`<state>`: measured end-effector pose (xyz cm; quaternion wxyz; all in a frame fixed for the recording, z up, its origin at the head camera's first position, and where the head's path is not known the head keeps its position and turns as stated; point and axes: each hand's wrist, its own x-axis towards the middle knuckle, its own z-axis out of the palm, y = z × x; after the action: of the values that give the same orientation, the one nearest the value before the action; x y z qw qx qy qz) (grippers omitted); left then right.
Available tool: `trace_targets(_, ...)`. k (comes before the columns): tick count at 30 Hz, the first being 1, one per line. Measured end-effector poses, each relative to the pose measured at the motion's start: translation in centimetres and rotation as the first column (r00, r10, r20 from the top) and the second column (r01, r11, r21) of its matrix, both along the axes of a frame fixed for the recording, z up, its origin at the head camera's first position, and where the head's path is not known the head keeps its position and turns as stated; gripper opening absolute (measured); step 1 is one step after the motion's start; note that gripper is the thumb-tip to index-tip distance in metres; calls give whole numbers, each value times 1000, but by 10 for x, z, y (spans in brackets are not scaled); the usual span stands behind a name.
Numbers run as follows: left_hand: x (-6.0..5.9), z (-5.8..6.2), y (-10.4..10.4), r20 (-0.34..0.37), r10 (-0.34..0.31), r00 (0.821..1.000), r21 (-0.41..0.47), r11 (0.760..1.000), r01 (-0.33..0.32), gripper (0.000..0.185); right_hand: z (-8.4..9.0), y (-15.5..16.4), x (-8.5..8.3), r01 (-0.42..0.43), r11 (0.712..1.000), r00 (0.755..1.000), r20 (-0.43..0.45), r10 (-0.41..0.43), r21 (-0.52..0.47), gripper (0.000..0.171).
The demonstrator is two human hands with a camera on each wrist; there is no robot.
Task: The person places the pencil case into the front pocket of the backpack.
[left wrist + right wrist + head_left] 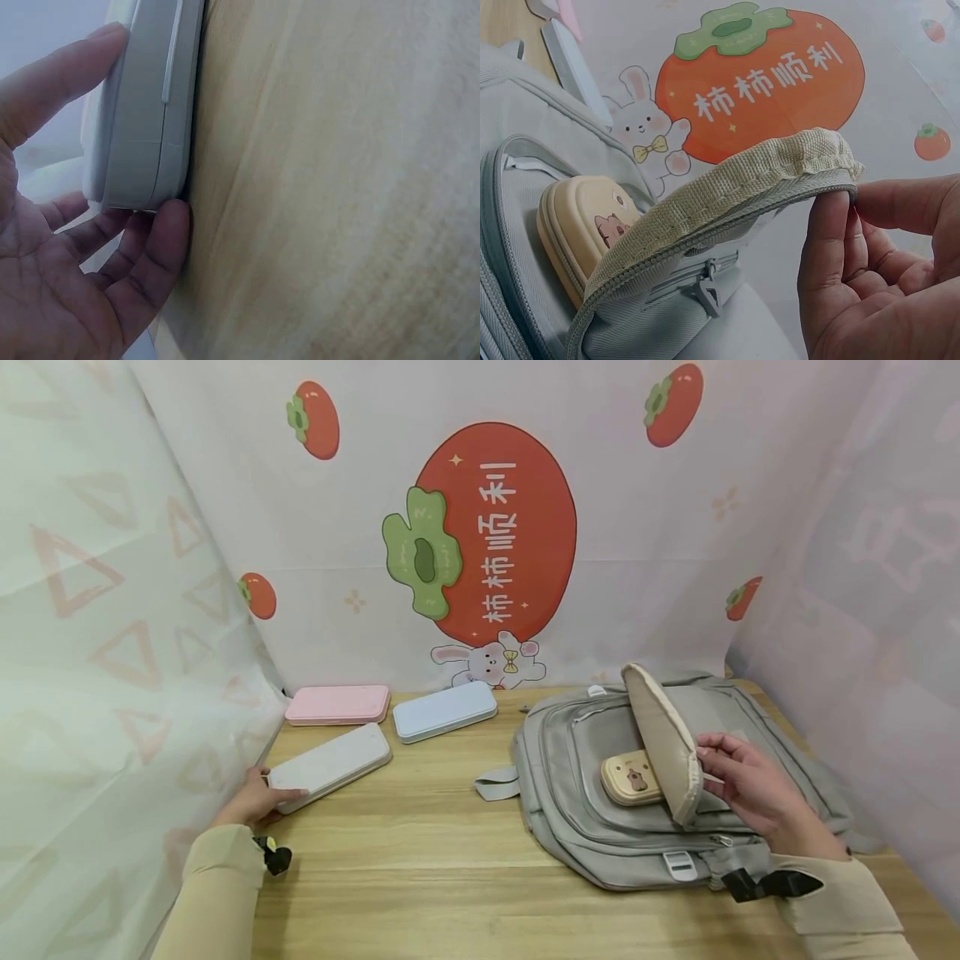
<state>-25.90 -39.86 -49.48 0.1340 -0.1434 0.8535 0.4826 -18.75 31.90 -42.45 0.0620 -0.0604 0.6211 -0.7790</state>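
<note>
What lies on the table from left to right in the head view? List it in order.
Left hand → white case → blue case → grey backpack → tan case in its pocket → lifted pocket flap → right hand.

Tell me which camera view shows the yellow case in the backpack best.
The right wrist view: the yellow case fills much of the open pocket, its animal print clear. The head view shows it small, half hidden by the flap. The left wrist view does not show it.

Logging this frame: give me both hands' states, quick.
Left hand: gripping the end of the grey pencil case.
Right hand: pinching the backpack's pocket flap open.
</note>
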Motion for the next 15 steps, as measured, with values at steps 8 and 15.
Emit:
trace_targets(8, 3, 7, 6, 32, -72, 997, 6, 997, 71, 116, 0, 1, 2, 10, 1000, 1000, 7, -10, 11, 28)
trace_targets(15, 7, 8, 9, 2, 12, 1000, 105, 994, -12, 110, -1, 1, 2, 14, 1000, 1000, 9, -15, 19, 28)
